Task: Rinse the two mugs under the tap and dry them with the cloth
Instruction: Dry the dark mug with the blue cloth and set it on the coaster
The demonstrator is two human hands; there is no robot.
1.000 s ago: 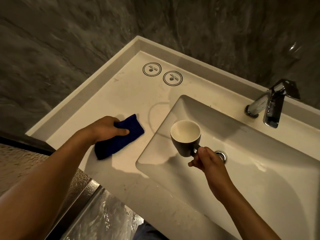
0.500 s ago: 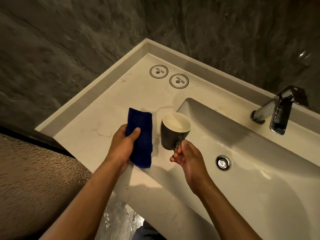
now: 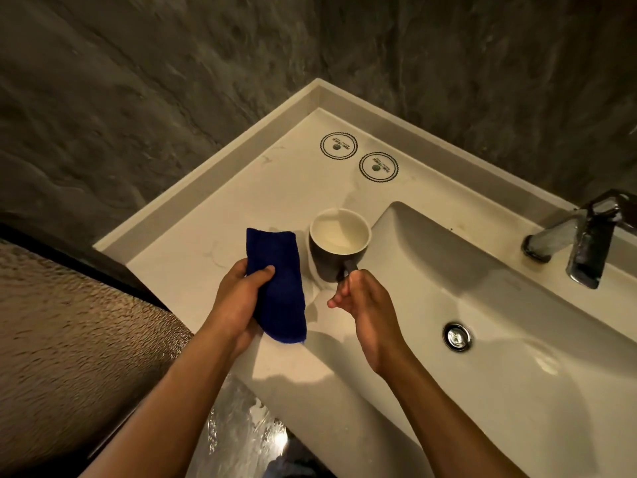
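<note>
The right hand point(image 3: 367, 305) is pinching the handle of a dark mug point(image 3: 336, 248) with a white inside, holding it upright over the counter point(image 3: 213, 232), at the left edge of the basin point(image 3: 482, 305). At 9 o'clock from the mug, just beside it, the left hand point(image 3: 239, 298) is gripping a folded blue cloth point(image 3: 275, 284). Two round stickers point(image 3: 358, 156) are lying at 12 o'clock; their writing is too small to read. The tap point(image 3: 579, 243) is standing at 3 o'clock.
</note>
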